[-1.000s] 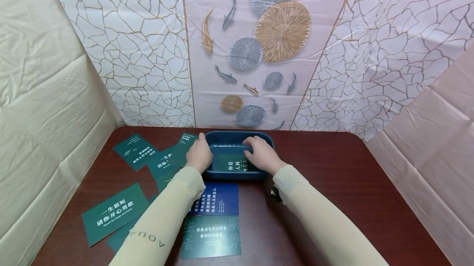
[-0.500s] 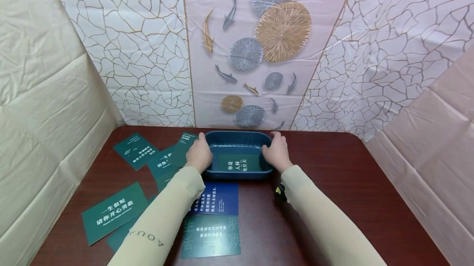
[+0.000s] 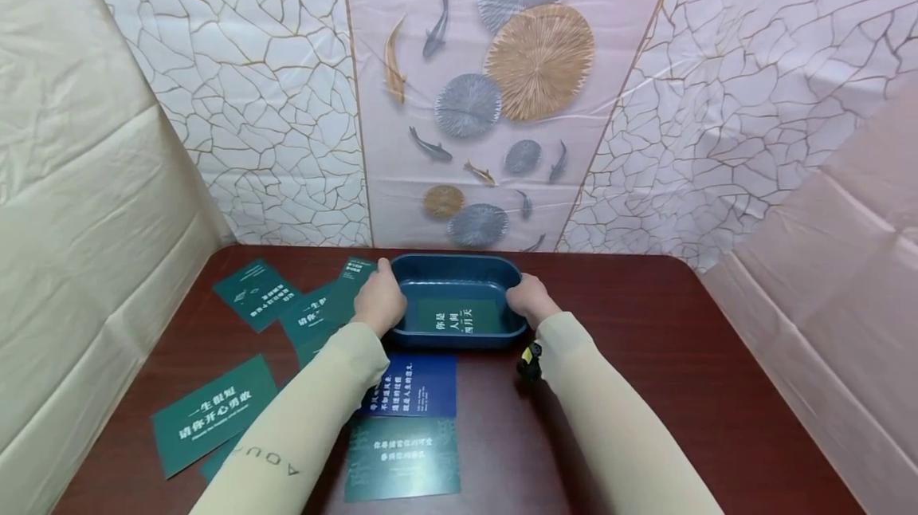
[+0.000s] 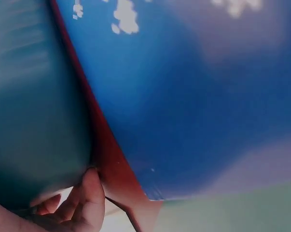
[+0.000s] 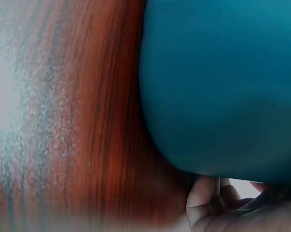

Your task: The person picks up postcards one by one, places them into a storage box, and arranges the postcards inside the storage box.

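Note:
A dark blue rectangular tray (image 3: 459,262) with rounded corners rests near the back of the table. Inside it lies a green card (image 3: 459,316) with white characters. My left hand (image 3: 379,300) grips the tray's left end, thumb up by the rim. At the opposite end my right hand (image 3: 532,300) holds the rim. In the left wrist view, curled fingers (image 4: 92,198) reach the side of the tray (image 4: 34,106). The right wrist view has fingers (image 5: 201,195) tucked at the lower edge of the tray (image 5: 222,92).
Several green cards (image 3: 215,411) lie spread and partly overlapping on the left of the brown table (image 3: 631,355). A blue card (image 3: 423,385) and a green card (image 3: 403,459) lie in front of the tray. Patterned cloth (image 3: 287,84) hangs behind the table.
My right hand has moved from over the tray's inside to its right end and taken hold there. The left hand keeps its grip. The head view has shifted slightly.

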The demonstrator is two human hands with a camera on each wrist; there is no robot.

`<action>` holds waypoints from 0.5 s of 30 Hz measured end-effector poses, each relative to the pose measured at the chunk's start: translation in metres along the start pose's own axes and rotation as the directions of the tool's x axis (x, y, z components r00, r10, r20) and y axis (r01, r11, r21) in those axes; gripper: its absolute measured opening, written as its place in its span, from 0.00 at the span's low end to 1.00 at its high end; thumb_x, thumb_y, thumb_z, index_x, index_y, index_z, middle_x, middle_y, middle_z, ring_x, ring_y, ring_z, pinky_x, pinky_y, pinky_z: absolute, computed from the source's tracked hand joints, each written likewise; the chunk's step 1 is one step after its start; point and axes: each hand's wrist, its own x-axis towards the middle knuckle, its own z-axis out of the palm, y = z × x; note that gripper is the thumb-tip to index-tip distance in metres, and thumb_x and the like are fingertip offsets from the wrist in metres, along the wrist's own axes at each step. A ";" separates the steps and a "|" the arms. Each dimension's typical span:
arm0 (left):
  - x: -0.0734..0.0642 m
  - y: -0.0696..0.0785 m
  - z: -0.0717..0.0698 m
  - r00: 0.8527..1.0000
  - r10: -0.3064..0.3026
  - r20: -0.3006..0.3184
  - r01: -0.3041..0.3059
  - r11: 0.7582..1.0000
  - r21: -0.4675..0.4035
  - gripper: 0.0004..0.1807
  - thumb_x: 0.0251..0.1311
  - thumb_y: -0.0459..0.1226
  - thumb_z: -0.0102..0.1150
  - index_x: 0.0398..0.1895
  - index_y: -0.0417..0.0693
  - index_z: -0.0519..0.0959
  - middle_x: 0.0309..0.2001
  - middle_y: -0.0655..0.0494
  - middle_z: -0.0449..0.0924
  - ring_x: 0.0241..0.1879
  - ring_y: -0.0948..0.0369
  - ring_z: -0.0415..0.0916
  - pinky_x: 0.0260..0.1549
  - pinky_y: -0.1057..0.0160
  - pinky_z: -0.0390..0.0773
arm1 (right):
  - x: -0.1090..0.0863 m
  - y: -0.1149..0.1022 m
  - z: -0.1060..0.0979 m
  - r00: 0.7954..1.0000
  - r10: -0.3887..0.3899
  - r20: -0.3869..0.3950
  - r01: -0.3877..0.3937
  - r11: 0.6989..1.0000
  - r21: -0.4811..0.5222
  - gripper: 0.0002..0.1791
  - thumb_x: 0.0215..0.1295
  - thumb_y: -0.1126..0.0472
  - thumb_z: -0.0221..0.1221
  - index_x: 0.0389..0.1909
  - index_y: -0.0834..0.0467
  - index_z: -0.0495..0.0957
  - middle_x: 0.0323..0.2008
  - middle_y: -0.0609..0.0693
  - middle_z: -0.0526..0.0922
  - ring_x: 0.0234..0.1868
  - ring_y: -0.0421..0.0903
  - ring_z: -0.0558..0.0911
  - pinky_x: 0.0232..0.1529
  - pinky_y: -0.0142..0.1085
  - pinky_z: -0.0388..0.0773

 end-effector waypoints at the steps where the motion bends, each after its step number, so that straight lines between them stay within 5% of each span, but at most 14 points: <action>1: -0.001 -0.001 -0.002 1.000 -0.002 0.021 0.003 1.000 -0.019 0.38 0.66 0.35 0.49 0.74 0.39 0.44 0.49 0.39 0.75 0.34 0.49 0.76 0.35 0.49 0.77 | 0.000 -0.001 0.001 1.000 0.004 0.000 -0.004 1.000 -0.002 0.32 0.73 0.66 0.41 0.75 0.62 0.46 0.71 0.62 0.55 0.64 0.59 0.65 0.56 0.55 0.70; 4: -0.006 -0.004 -0.009 0.998 0.025 0.060 -0.021 0.997 -0.074 0.36 0.69 0.37 0.45 0.74 0.36 0.43 0.53 0.36 0.71 0.36 0.47 0.74 0.36 0.50 0.74 | 0.001 -0.002 0.002 1.000 0.007 -0.007 -0.007 1.000 -0.011 0.32 0.73 0.66 0.41 0.75 0.62 0.46 0.70 0.62 0.56 0.63 0.59 0.66 0.56 0.55 0.71; 7: -0.015 -0.007 -0.019 0.996 0.087 0.032 -0.084 0.992 -0.098 0.31 0.70 0.40 0.44 0.69 0.32 0.51 0.57 0.33 0.66 0.46 0.44 0.71 0.45 0.47 0.72 | 0.001 -0.002 0.002 1.000 -0.002 -0.015 0.002 1.000 -0.013 0.32 0.73 0.67 0.42 0.75 0.62 0.46 0.70 0.63 0.56 0.62 0.59 0.66 0.56 0.54 0.71; 11: -0.037 -0.016 -0.036 0.977 0.205 -0.063 -0.207 0.978 -0.015 0.27 0.69 0.45 0.49 0.63 0.35 0.61 0.57 0.36 0.65 0.56 0.43 0.66 0.55 0.44 0.68 | 0.001 -0.003 0.004 1.000 -0.008 -0.023 0.008 1.000 -0.003 0.33 0.71 0.69 0.42 0.75 0.61 0.46 0.71 0.62 0.56 0.63 0.59 0.66 0.56 0.54 0.71; 15: -0.070 -0.021 -0.051 0.940 0.337 -0.045 -0.330 0.936 0.127 0.30 0.65 0.49 0.56 0.61 0.37 0.65 0.54 0.40 0.67 0.50 0.48 0.69 0.49 0.47 0.73 | 0.000 -0.003 0.003 1.000 0.005 -0.013 -0.005 1.000 -0.013 0.33 0.71 0.70 0.42 0.76 0.60 0.45 0.72 0.60 0.54 0.64 0.58 0.65 0.57 0.53 0.70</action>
